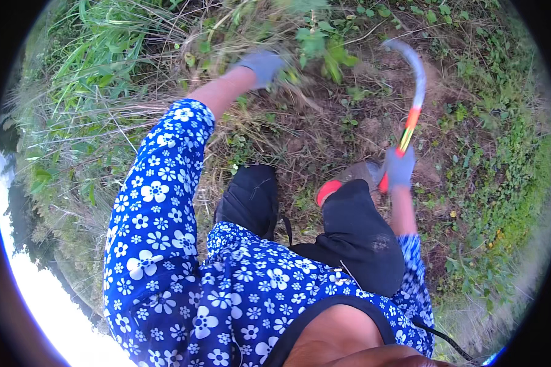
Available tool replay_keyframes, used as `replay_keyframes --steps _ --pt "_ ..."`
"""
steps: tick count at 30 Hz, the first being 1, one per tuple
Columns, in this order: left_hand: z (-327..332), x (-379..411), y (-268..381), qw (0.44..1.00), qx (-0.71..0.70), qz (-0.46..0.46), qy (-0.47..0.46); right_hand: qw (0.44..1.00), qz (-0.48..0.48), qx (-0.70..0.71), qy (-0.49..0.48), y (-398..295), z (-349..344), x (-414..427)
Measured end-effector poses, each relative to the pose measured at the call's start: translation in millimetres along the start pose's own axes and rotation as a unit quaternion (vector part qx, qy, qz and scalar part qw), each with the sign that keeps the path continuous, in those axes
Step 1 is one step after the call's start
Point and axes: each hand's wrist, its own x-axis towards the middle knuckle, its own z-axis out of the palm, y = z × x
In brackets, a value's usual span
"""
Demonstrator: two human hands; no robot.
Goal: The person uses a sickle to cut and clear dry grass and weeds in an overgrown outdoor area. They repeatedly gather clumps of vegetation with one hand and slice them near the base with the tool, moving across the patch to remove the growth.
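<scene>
My right hand (400, 169), in a grey glove, is closed around the red and yellow handle of a sickle (411, 124). The curved metal blade points away from me and hooks to the left at its tip, over bare soil and low weeds. My left hand (262, 69), gloved in grey too, reaches out at the upper middle among dry grass stems (298, 94) and leafy weeds (312, 39). It is blurred, so whether its fingers grip any stems cannot be told. A gap separates the blade from my left hand.
Tall green grass (105, 59) and dry stalks stand at the left. Low leafy plants (500, 169) cover the ground at the right. Cut-looking straw and brown soil (372, 128) lie ahead of my dark-trousered legs. My shoe (356, 174) is close to the sickle's handle end.
</scene>
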Motion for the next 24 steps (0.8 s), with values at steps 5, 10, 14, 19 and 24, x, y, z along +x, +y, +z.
replay_keyframes --steps 5,10,14,19,24 --pt "4.7 -1.9 -33.4 0.988 0.018 -0.153 0.018 0.995 0.05 0.033 -0.078 -42.5 52.0 69.3" --pt "32.7 3.7 -42.0 0.987 -0.029 -0.119 0.105 0.966 -0.061 -0.251 -0.033 49.1 31.1 46.1" --pt "11.7 1.5 -53.7 0.965 -0.073 -0.181 0.176 0.969 -0.009 -0.24 -0.061 119.5 -22.6 -80.9" --pt "47.8 8.5 -112.5 0.96 0.068 -0.199 0.184 0.992 0.087 -0.081 -0.041 57.4 -9.6 -80.3" --pt "17.6 4.8 -91.9 0.928 -0.196 -0.249 0.198 0.983 0.083 0.127 -0.102 -28.6 66.7 46.7"
